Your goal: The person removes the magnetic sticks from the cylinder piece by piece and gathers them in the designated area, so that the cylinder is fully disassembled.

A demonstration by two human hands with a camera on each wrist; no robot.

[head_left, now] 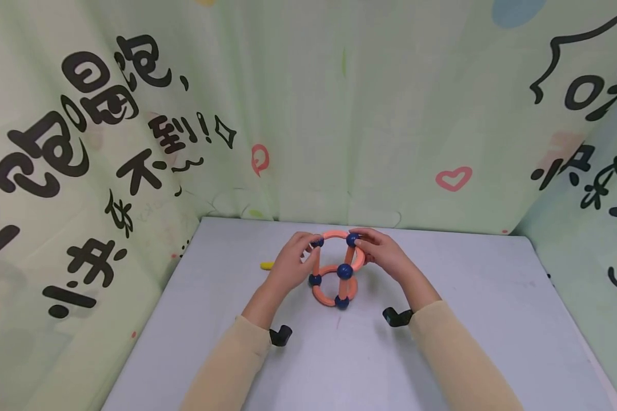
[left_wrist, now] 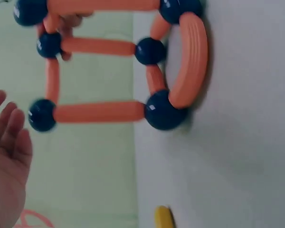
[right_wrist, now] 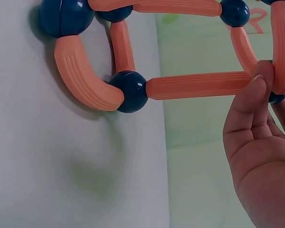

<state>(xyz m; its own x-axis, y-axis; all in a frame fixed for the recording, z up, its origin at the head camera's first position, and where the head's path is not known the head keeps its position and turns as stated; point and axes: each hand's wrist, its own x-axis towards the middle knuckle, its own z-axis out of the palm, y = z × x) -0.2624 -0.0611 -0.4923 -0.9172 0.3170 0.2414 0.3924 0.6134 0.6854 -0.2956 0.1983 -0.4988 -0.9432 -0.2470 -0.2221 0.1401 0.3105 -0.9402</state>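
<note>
Bold black Chinese characters (head_left: 86, 72) stand on the pale green curtain (head_left: 308, 103). Left of centre in the frame, 不 (head_left: 136, 180) reads clearly; just above it stands what looks like 到 (head_left: 167, 136), then an exclamation mark (head_left: 203, 127) and a four-pointed star outline (head_left: 226, 132). The remaining slanted characters cannot be read surely. A red heart outline (head_left: 453, 189) sits right of centre.

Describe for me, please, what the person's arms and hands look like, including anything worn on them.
The left hand and right hand are bare, without gloves. The left sleeve and right sleeve are plain beige. A small, angular black piece juts out beside the left cuff and another beside the right; no cables show.
</note>
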